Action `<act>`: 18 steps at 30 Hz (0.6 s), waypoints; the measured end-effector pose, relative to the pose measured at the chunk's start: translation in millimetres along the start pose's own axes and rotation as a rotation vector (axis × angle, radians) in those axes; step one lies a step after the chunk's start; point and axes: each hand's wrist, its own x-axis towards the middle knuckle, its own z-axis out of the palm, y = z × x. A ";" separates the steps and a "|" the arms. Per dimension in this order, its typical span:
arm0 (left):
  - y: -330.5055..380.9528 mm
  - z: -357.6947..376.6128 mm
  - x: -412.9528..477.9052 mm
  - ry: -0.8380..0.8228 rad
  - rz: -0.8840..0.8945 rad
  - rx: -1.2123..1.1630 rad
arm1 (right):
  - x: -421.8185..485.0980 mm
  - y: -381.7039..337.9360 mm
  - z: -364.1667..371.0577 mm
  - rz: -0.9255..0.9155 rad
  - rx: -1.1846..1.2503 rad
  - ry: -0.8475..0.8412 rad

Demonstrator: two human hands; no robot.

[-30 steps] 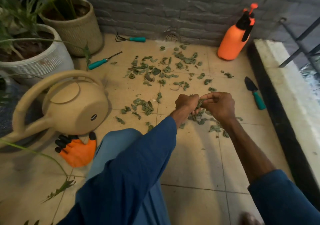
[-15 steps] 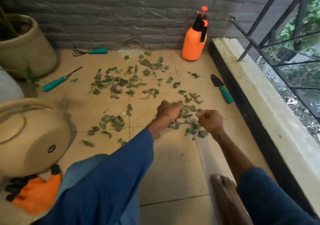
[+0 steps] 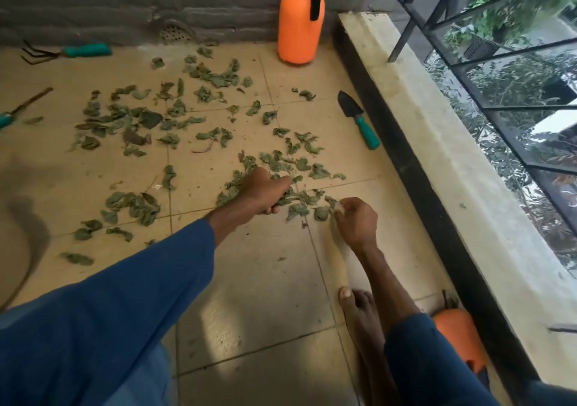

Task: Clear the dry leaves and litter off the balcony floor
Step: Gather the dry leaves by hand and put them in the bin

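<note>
Dry grey-green leaves (image 3: 146, 124) lie scattered over the beige tiled floor (image 3: 256, 281), thickest at the middle and left. My left hand (image 3: 265, 190) is curled into a fist round a bunch of leaves at the near edge of the scatter. Just to its right, my right hand (image 3: 356, 221) is low over the tiles and pinches a small pale scrap among the nearest leaves (image 3: 321, 212). Both arms wear blue sleeves.
An orange spray bottle (image 3: 299, 21) stands against the grey brick wall. A teal-handled trowel (image 3: 359, 118) lies beside the raised concrete ledge (image 3: 437, 143) with a black railing. A teal hand rake (image 3: 68, 51) lies far left. My bare foot (image 3: 359, 315) and an orange glove (image 3: 459, 337) are near right.
The view has swung right, so the watering can and pots have left the frame. My two hands have parted; the right has dropped to the tiles while the left keeps its bunch of leaves.
</note>
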 end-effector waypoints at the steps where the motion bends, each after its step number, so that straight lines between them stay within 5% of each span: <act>1: 3.4 2.7 0.7 -0.008 0.011 -0.011 | 0.3 0.2 -0.6 -0.021 -0.007 0.016; 9: 20.5 14.2 -1.2 -0.027 0.063 -0.009 | -7.8 -8.8 14.0 -0.224 -0.313 -0.064; 18: 13.8 7.6 -2.0 -0.009 0.027 -0.046 | -32.5 -6.0 20.4 -0.199 -0.197 -0.011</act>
